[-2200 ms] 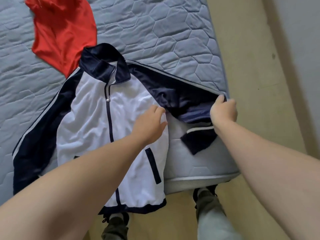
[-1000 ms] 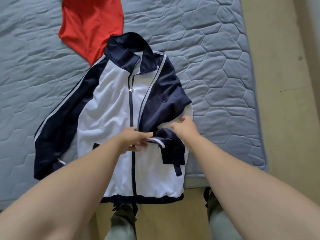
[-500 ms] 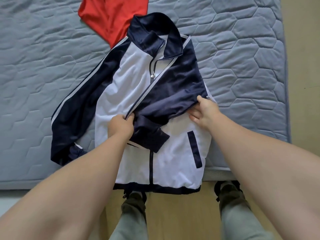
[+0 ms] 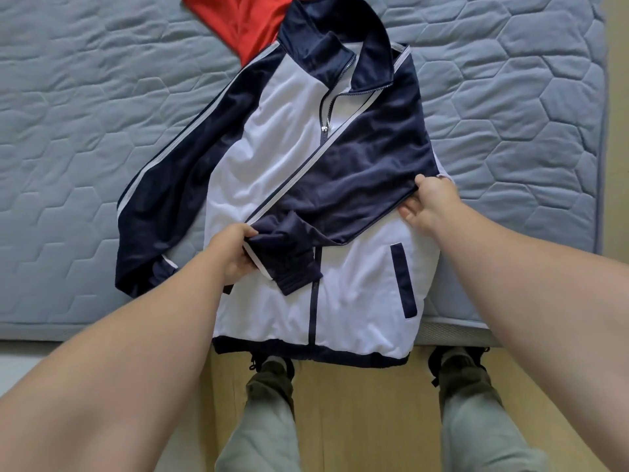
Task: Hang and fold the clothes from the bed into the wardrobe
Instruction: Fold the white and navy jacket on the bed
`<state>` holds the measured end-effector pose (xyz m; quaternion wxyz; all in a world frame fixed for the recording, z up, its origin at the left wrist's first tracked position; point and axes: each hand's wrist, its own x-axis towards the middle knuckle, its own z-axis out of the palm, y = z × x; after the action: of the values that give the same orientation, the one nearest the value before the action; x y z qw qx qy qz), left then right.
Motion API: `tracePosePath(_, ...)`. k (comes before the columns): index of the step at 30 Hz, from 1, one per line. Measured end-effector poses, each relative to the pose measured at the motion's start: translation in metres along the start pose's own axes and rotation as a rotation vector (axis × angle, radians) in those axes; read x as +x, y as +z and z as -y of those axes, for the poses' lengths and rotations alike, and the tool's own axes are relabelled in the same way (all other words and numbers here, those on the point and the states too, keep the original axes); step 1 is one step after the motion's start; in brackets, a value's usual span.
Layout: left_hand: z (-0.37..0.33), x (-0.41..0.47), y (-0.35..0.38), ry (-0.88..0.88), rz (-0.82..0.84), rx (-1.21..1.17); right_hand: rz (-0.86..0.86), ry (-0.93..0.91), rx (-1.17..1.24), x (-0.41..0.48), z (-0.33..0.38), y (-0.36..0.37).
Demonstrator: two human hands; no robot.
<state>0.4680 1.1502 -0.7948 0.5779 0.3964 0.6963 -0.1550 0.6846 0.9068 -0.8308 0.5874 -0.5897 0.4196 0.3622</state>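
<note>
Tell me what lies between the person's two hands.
In the head view, the folded navy sleeve of the white-and-navy zip jacket spans from left hand to right hand.

White and navy jacket (image 4: 289, 172) lies zipped, face up on the grey bed (image 4: 102, 97), collar at 12 o'clock, hem over the edge at 6; one navy sleeve folded across its chest; red garment (image 4: 245, 18) at 11 o'clock, touching its shoulder.

The jacket (image 4: 289, 158) has a white body and navy sleeves, collar, hem and zip, with a pale stripe down each sleeve. At 12 o'clock is a plain red top (image 4: 245, 18). The mattress (image 4: 85, 97) is grey-blue, quilted in hexagons. The floor (image 4: 357, 403) is tan and the trousers (image 4: 265, 424) grey-green.
</note>
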Motion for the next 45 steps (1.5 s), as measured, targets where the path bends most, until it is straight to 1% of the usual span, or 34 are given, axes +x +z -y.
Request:
tracePosePath(1, 0.0, 0.001, -0.002, 0.014, 0.032, -0.001, -0.006, -0.005, 0.002, 0.001, -0.001, 0.0)
tracePosePath(2, 0.0, 0.002, -0.004, 0.064, 0.026, 0.065, -0.014, -0.01, 0.006, 0.002, -0.001, 0.001)
tracePosePath(3, 0.001, 0.003, -0.006, 0.15, -0.025, 0.209, -0.023, -0.013, 0.008, 0.001, 0.0, 0.001)
tracePosePath(4, 0.002, 0.007, -0.011, 0.265, -0.097, 0.428, -0.033, -0.015, 0.01, 0.002, 0.0, 0.002)
tracePosePath(6, 0.005, 0.01, -0.022, 0.448, -0.228, 0.999, -0.049, -0.026, 0.007, 0.003, -0.001, 0.005)
tracePosePath(7, 0.008, 0.01, -0.026, 0.519, -0.261, 1.217, -0.066, -0.038, -0.006, 0.004, -0.002, 0.006)
tracePosePath(8, 0.012, 0.01, -0.028, 0.557, -0.26, 1.314, -0.093, -0.061, -0.021, 0.005, -0.004, 0.008)
tracePosePath(9, 0.015, 0.01, -0.028, 0.564, -0.231, 1.308, -0.121, -0.089, -0.031, 0.005, -0.007, 0.01)
tracePosePath(11, 0.024, 0.009, -0.025, 0.558, -0.153, 1.094, -0.153, -0.13, -0.052, 0.002, -0.014, 0.013)
tracePosePath(12, 0.028, 0.007, -0.023, 0.551, -0.149, 0.971, -0.162, -0.136, -0.081, -0.001, -0.019, 0.015)
tracePosePath(13, 0.031, 0.006, -0.022, 0.546, -0.176, 0.879, -0.172, -0.132, -0.127, -0.003, -0.024, 0.017)
tracePosePath(15, 0.036, 0.001, -0.023, 0.525, -0.276, 0.811, -0.201, -0.095, -0.242, -0.004, -0.033, 0.02)
tracePosePath(18, 0.046, -0.002, -0.03, 0.45, -0.487, 0.957, -0.181, -0.021, -0.329, -0.002, -0.043, 0.02)
tracePosePath(19, 0.05, -0.001, -0.033, 0.395, -0.508, 0.996, -0.199, -0.008, -0.35, -0.001, -0.045, 0.021)
tracePosePath(21, 0.057, 0.002, -0.041, 0.281, -0.457, 1.0, -0.255, -0.062, -0.488, 0.001, -0.046, 0.024)
tracePosePath(23, 0.059, 0.005, -0.049, 0.253, -0.442, 0.902, -0.34, -0.106, -0.673, -0.004, -0.048, 0.031)
tracePosePath(24, 0.058, 0.006, -0.053, 0.264, -0.486, 0.819, -0.391, -0.133, -0.744, -0.011, -0.05, 0.035)
tracePosePath(26, 0.057, 0.009, -0.063, 0.266, -0.65, 0.651, -0.445, -0.209, -0.756, -0.029, -0.061, 0.046)
tracePosePath(27, 0.056, 0.011, -0.069, 0.252, -0.75, 0.582, -0.439, -0.259, -0.739, -0.038, -0.07, 0.052)
tracePosePath(29, 0.054, 0.016, -0.082, 0.162, -0.904, 0.439, -0.327, -0.378, -0.789, -0.057, -0.092, 0.068)
tracePosePath(30, 0.052, 0.021, -0.089, 0.083, -0.934, 0.355, -0.242, -0.433, -0.834, -0.065, -0.103, 0.076)
tracePosePath(32, 0.051, 0.034, -0.105, -0.075, -0.896, 0.135, -0.056, -0.51, -0.954, -0.082, -0.124, 0.093)
tracePosePath(34, 0.053, 0.042, -0.116, -0.113, -0.771, -0.103, 0.142, -0.531, -1.093, -0.091, -0.145, 0.108)
tracePosePath(36, 0.056, 0.041, -0.124, -0.068, -0.708, -0.214, 0.295, -0.491, -1.172, -0.097, -0.161, 0.119)
tracePosePath(37, 0.056, 0.04, -0.129, -0.054, -0.695, -0.252, 0.342, -0.47, -1.182, -0.1, -0.166, 0.124)
tracePosePath(40, 0.048, 0.03, -0.14, -0.093, -0.594, -0.505, 0.381, -0.469, -1.125, -0.109, -0.173, 0.136)
tracePosePath(41, 0.043, 0.024, -0.14, -0.071, -0.542, -0.58, 0.382, -0.471, -1.086, -0.111, -0.172, 0.14)
tracePosePath(42, 0.038, 0.016, -0.136, -0.014, -0.499, -0.591, 0.389, -0.459, -1.025, -0.113, -0.17, 0.144)
tracePosePath(43, 0.033, 0.005, -0.128, 0.096, -0.486, -0.52, 0.408, -0.429, -0.942, -0.116, -0.165, 0.147)
tracePosePath(44, 0.029, -0.006, -0.121, 0.287, -0.499, -0.316, 0.441, -0.385, -0.847, -0.119, -0.159, 0.151)
tracePosePath(45, 0.025, -0.019, -0.113, 0.555, -0.492, 0.016, 0.475, -0.344, -0.757, -0.123, -0.152, 0.155)
